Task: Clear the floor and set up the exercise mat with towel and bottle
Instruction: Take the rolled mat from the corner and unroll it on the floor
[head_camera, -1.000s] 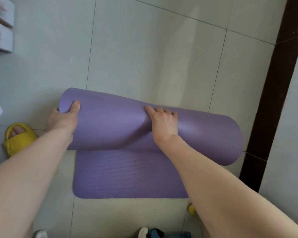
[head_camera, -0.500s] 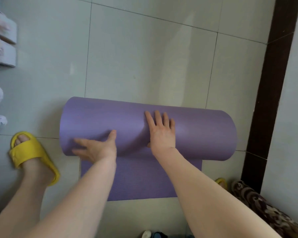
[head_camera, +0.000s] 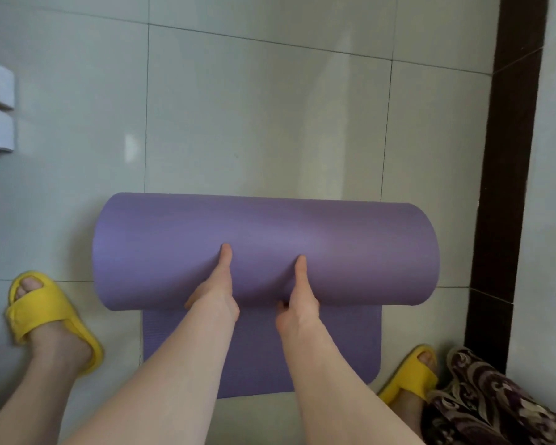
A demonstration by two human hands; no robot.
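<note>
Down on the pale tiled floor (head_camera: pixel 254 107) lies a purple exercise mat (head_camera: pixel 264 248), still mostly rolled into a thick cylinder that runs left to right, with a short unrolled flap (head_camera: pixel 260 351) spread flat on the tiles on the near side of the roll. Both hands meet the roll at its near edge, close together around its middle. The left hand (head_camera: pixel 217 295) grips the mat, thumb pressed up onto the roll's curved top and fingers tucked under where they cannot be seen. The right hand (head_camera: pixel 297 303) grips it the same way just beside, thumb on top, fingers curled beneath the roll. A foot in a yellow slipper (head_camera: pixel 50 319) stands left of the flap, another yellow slipper (head_camera: pixel 411 374) right of it. A patterned dark fabric (head_camera: pixel 495 406) sits beside that right slipper, and a dark brown strip (head_camera: pixel 507 175) runs along the floor right of the roll.
</note>
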